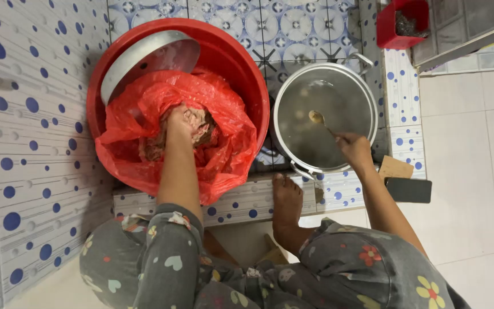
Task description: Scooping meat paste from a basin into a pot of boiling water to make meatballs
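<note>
My left hand (181, 127) reaches into a red plastic bag (224, 154) and grips a brownish lump of food (201, 129) inside it. The bag sits in a big red basin (232, 63), with a round metal lid (144, 57) leaning at the basin's far left. My right hand (354, 150) holds the handle of a spoon (318, 119) whose bowl dips into cloudy liquid in a large metal pot (367, 97) to the right of the basin.
My bare foot (287, 200) rests on a tiled step just below the pot. A dark phone (408, 190) and a brown card (395, 168) lie at the right. A red box (393, 26) stands at top right. Dotted tile wall is on the left.
</note>
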